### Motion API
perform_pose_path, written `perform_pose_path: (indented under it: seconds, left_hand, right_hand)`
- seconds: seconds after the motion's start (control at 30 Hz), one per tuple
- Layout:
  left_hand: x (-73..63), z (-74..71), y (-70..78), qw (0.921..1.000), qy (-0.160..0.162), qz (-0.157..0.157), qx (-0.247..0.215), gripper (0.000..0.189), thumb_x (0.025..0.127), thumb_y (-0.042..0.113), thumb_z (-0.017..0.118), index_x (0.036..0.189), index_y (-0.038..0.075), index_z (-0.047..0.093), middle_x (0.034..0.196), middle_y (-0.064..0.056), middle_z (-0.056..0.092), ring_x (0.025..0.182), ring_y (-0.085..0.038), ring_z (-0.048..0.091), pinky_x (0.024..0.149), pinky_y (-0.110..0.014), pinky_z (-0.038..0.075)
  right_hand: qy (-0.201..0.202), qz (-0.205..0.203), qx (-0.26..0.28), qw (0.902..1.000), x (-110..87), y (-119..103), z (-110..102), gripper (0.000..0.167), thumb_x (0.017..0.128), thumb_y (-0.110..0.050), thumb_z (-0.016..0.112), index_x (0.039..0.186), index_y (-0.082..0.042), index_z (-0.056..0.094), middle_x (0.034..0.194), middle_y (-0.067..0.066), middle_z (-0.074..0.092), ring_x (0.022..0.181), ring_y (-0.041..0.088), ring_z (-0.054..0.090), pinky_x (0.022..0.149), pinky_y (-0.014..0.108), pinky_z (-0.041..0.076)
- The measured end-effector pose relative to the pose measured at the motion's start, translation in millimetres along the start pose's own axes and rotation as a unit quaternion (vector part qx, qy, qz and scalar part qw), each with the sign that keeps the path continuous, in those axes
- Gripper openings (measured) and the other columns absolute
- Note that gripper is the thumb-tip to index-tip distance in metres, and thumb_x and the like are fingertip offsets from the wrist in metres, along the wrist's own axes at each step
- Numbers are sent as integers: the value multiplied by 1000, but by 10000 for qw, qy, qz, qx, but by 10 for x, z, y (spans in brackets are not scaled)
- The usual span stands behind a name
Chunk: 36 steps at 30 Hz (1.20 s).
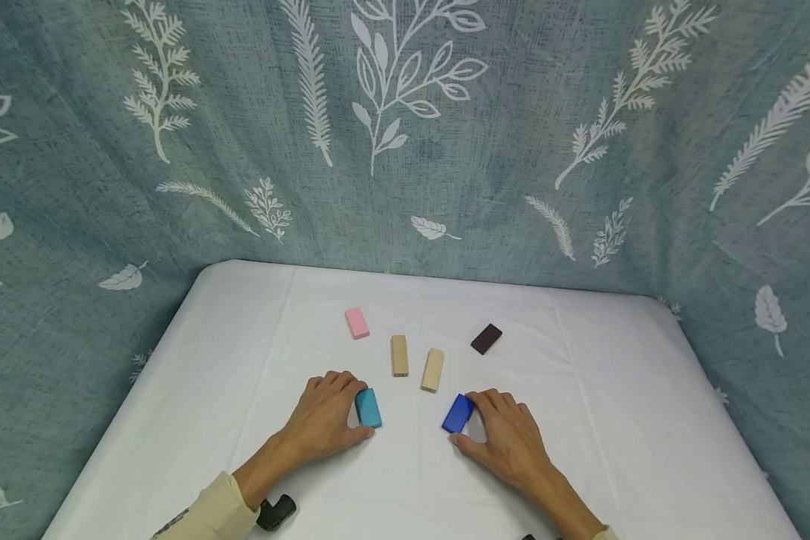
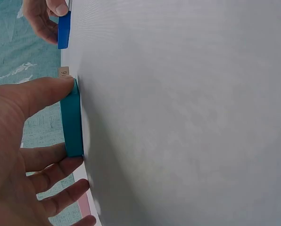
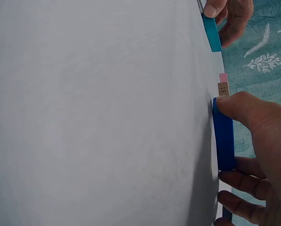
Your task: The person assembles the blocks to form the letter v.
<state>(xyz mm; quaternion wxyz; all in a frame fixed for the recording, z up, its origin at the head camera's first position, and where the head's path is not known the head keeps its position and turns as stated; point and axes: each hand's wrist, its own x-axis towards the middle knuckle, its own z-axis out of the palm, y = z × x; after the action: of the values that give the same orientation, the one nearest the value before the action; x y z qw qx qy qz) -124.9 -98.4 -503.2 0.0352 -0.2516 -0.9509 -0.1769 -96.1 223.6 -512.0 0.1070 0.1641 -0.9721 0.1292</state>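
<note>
My left hand (image 1: 324, 421) pinches a teal block (image 1: 368, 408) by its two ends, thumb at the near end and fingers at the far end. Across from it, a dark blue block (image 1: 457, 414) is held the same way between the thumb and fingers of my right hand (image 1: 509, 439). Both blocks rest on the white cloth, apart from each other. In the left wrist view the teal block (image 2: 72, 122) spans from thumb to index and middle fingers. The right wrist view has the blue block (image 3: 224, 136) gripped likewise, its long side against the cloth's surface.
Beyond the hands lie two plain wooden blocks (image 1: 400, 355), a pink block (image 1: 357, 323) at the left and a dark brown block (image 1: 487, 339) at the right. A white cloth (image 1: 648, 420) covers the table. Green leaf-patterned curtains (image 1: 499, 187) hang behind and at the sides.
</note>
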Motion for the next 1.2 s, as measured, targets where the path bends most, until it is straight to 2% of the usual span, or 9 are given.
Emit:
perform_pose_path:
  seconds: [0.47, 1.2]
  left_hand:
    - [-12, 0, 20, 10000, -8, -19, -50, 64, 77, 47, 84, 123, 7, 68, 116, -7, 64, 114, -30, 57, 100, -56, 41]
    - [-116, 7, 198, 9996, -255, 42, -86, 64, 77, 51, 83, 123, 8, 68, 114, -5, 65, 111, -28, 58, 98, -55, 42]
  right_hand:
    - [84, -52, 25, 9999, 16, 2, -10, 69, 75, -55, 83, 124, -8, 67, 116, 5, 66, 105, 27, 60, 80, 42, 46]
    - [72, -60, -8, 10000, 5, 11, 5, 71, 75, -55, 83, 124, -8, 67, 116, 6, 66, 104, 28, 60, 79, 42, 47]
